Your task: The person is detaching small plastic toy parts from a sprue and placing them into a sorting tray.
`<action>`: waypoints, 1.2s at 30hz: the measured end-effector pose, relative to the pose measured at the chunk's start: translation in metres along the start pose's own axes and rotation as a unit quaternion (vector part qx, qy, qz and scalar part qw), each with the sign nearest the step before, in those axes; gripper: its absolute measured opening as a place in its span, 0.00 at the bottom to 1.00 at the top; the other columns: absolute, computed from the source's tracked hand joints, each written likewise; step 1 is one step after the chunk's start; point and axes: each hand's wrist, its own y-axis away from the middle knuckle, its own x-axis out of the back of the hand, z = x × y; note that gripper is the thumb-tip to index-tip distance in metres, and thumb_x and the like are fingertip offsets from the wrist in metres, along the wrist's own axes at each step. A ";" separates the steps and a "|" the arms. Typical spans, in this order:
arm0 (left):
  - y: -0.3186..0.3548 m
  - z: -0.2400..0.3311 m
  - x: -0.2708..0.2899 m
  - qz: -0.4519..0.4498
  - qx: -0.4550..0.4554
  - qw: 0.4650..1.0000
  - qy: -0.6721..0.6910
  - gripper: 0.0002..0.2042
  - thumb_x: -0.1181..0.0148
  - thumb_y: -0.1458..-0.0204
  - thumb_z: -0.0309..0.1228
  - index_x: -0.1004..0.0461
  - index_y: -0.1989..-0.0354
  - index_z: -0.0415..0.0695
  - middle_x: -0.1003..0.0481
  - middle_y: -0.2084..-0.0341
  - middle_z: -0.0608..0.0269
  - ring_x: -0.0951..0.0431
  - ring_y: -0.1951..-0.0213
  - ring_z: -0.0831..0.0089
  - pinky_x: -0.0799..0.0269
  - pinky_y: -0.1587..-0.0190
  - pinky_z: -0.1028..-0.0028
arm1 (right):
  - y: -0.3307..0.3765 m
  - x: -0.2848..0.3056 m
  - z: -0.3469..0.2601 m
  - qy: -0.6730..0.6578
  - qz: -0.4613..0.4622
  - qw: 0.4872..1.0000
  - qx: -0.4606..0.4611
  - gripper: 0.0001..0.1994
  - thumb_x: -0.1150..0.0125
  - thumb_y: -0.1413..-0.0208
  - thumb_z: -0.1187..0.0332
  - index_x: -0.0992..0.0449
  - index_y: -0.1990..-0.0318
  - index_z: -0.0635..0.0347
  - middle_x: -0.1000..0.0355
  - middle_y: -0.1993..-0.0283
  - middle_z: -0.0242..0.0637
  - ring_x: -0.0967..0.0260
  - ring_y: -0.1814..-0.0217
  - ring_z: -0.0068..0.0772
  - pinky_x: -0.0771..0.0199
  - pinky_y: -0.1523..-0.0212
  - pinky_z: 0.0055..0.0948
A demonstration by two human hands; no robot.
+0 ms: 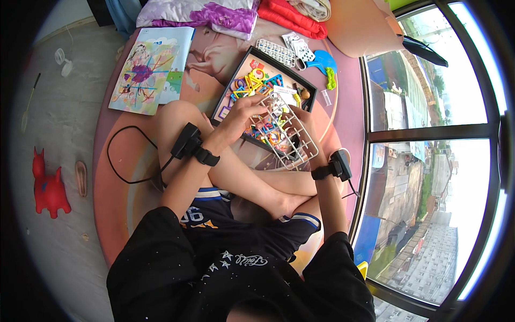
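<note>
Both hands hold a white plastic lattice (296, 150), tilted above an open box with a black rim (309, 86). My left hand (242, 117) grips its upper left side, with thumb and fingers closed at the edge. On the other side, my right hand (306, 122) is closed on its upper right edge; some of its fingers are hidden. Inside the box lie colourful plastic shapes (256, 80), with rings, triangles and squares among them. More small bright pieces show through the lattice's openings. A small yellow-green piece (297, 99) rests near the box's right side.
Left of the box lies a colourful picture book (140, 72). Beyond it are a white gridded sheet (276, 52), cards (300, 47) and a blue plastic item (323, 60). A black cable (115, 138) loops by my left knee. Windows (424, 134) line the right; a red toy animal (49, 185) stands on the floor.
</note>
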 end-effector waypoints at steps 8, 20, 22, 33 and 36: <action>-0.004 -0.006 -0.001 0.069 -0.046 0.994 -0.067 0.12 0.45 0.51 0.25 0.31 0.58 0.36 0.27 0.67 0.65 0.30 0.70 0.84 0.34 0.70 0.84 | 0.015 0.000 -0.054 0.002 -0.008 0.997 0.074 0.15 0.47 0.46 0.65 0.27 0.56 0.67 0.28 0.65 0.38 0.30 0.65 0.23 0.31 0.66 0.24; -0.002 -0.007 0.000 0.107 -0.070 0.986 -0.105 0.11 0.42 0.51 0.27 0.25 0.60 0.35 0.25 0.76 0.67 0.31 0.77 0.85 0.35 0.73 0.84 | 0.031 -0.038 -0.049 0.187 0.191 0.918 0.294 0.06 0.41 0.54 0.79 0.26 0.67 0.68 0.27 0.67 0.40 0.27 0.69 0.28 0.26 0.69 0.23; 0.000 -0.007 0.001 0.113 -0.071 0.986 -0.100 0.11 0.42 0.51 0.27 0.25 0.61 0.36 0.26 0.76 0.68 0.31 0.77 0.85 0.35 0.72 0.84 | 0.029 -0.040 -0.046 0.182 0.198 0.917 0.296 0.05 0.41 0.54 0.79 0.26 0.67 0.69 0.27 0.66 0.41 0.27 0.69 0.28 0.26 0.69 0.23; -0.005 -0.023 0.002 0.055 -0.060 0.991 -0.103 0.10 0.40 0.52 0.25 0.25 0.61 0.39 0.25 0.70 0.67 0.28 0.71 0.85 0.32 0.69 0.84 | 0.027 -0.038 -0.030 0.114 0.162 0.958 0.206 0.15 0.35 0.54 0.69 0.26 0.62 0.72 0.27 0.63 0.46 0.27 0.61 0.31 0.26 0.60 0.27; -0.005 -0.036 0.003 0.050 -0.048 0.997 -0.035 0.09 0.41 0.52 0.24 0.25 0.61 0.38 0.24 0.71 0.65 0.27 0.72 0.84 0.32 0.70 0.84 | 0.027 -0.037 -0.027 0.184 0.189 0.940 0.219 0.15 0.34 0.55 0.66 0.26 0.65 0.71 0.26 0.68 0.45 0.26 0.63 0.34 0.25 0.65 0.25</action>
